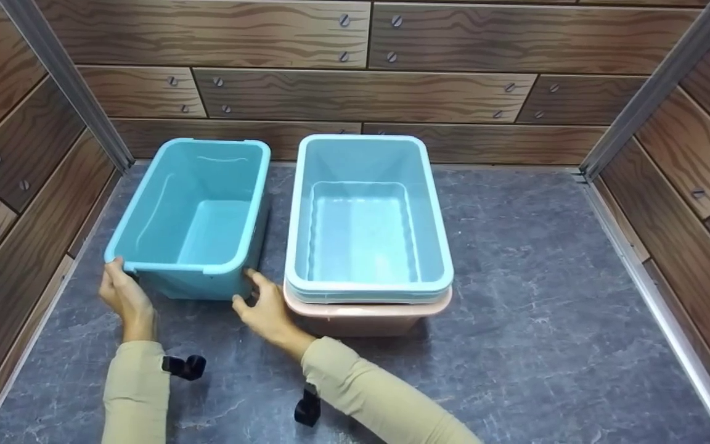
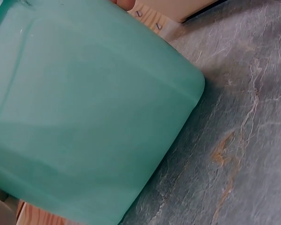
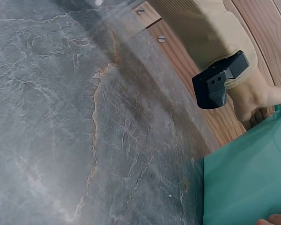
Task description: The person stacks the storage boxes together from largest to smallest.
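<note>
A turquoise plastic bin point(image 1: 185, 280) stands at the left, its open top facing up; its end wall point(image 2: 89, 103) fills much of the left wrist view. My left hand point(image 1: 128, 299) grips its near left corner, with the thumb over the rim and the fingers curled below; the right wrist view also shows this left hand point(image 3: 255, 101). At the near right corner, my right hand point(image 1: 265, 311) is spread with fingertips against the side, lower than the rim. Right of that hand stand nested bins, a light blue bin point(image 1: 367, 287) uppermost and a pink bin point(image 1: 361, 324) lowest.
A dark grey marbled floor point(image 1: 527, 296) lies under the bins. Wood-patterned walls point(image 1: 361, 95) rise behind and on both sides, with metal strips along the corners. Black wrist cameras point(image 1: 185, 367) are strapped to both sleeves.
</note>
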Demonstrator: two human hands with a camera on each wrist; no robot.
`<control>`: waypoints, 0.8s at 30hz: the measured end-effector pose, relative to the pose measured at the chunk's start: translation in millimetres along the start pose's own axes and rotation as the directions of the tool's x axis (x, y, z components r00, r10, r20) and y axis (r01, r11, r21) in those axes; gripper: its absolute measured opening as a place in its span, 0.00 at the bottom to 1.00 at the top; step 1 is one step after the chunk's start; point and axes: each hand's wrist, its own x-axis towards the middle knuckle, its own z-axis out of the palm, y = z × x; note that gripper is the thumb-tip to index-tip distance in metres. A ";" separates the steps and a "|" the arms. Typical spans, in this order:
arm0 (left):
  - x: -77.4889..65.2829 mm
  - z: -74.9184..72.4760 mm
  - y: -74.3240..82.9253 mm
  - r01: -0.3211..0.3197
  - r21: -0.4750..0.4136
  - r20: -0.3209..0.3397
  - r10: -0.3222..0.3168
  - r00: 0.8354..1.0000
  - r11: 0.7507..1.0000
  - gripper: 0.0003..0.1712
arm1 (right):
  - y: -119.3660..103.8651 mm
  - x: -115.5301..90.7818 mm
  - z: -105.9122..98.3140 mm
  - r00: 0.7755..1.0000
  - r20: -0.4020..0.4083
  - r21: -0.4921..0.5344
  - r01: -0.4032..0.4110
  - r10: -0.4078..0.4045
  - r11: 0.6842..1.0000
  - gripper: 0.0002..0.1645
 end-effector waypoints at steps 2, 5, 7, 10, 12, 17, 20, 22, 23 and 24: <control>-1.2 -0.3 -0.6 0.001 0.000 0.001 -0.001 1.000 1.000 0.21 | 0.8 -1.1 -0.1 1.000 0.011 0.029 -0.011 0.011 1.000 0.32; -4.3 -1.4 -1.5 0.005 0.016 0.000 -0.005 1.000 1.000 0.22 | 1.7 -4.0 -0.5 0.999 0.023 0.059 -0.028 0.026 0.998 0.32; -6.8 -2.1 -1.9 0.009 0.035 0.003 -0.009 1.000 0.999 0.22 | 1.3 -6.5 -1.2 0.999 0.029 0.079 -0.041 0.039 0.996 0.33; -10.6 -2.5 -2.3 0.011 0.060 0.019 -0.012 1.000 0.998 0.21 | -1.0 -10.2 -2.8 0.998 0.029 0.098 -0.063 0.061 0.993 0.33; -12.7 -2.3 -2.3 0.013 0.061 0.023 -0.014 1.000 0.998 0.21 | -2.7 -12.5 -3.7 0.997 0.027 0.109 -0.075 0.072 0.991 0.32; -17.1 -0.8 -2.2 -0.003 0.045 0.020 0.003 1.000 0.999 0.21 | -6.9 -16.7 -5.9 0.995 0.009 0.117 -0.102 0.102 0.988 0.31; -20.0 -0.5 -2.5 -0.011 0.042 0.019 0.011 1.000 0.999 0.21 | -8.7 -19.1 -7.3 0.991 0.006 0.119 -0.135 0.136 0.984 0.32; -22.0 -0.1 -2.6 -0.015 0.037 0.010 0.014 1.000 0.999 0.22 | -9.8 -20.9 -8.3 0.988 0.008 0.127 -0.156 0.157 0.979 0.32; -23.1 0.0 -2.9 -0.019 0.038 0.006 0.019 1.000 0.999 0.22 | -10.0 -21.8 -8.5 0.986 0.007 0.128 -0.167 0.167 0.978 0.32; -24.2 0.0 -3.0 -0.021 0.036 0.003 0.021 1.000 0.999 0.22 | -10.3 -22.6 -8.7 0.984 0.006 0.133 -0.178 0.179 0.975 0.32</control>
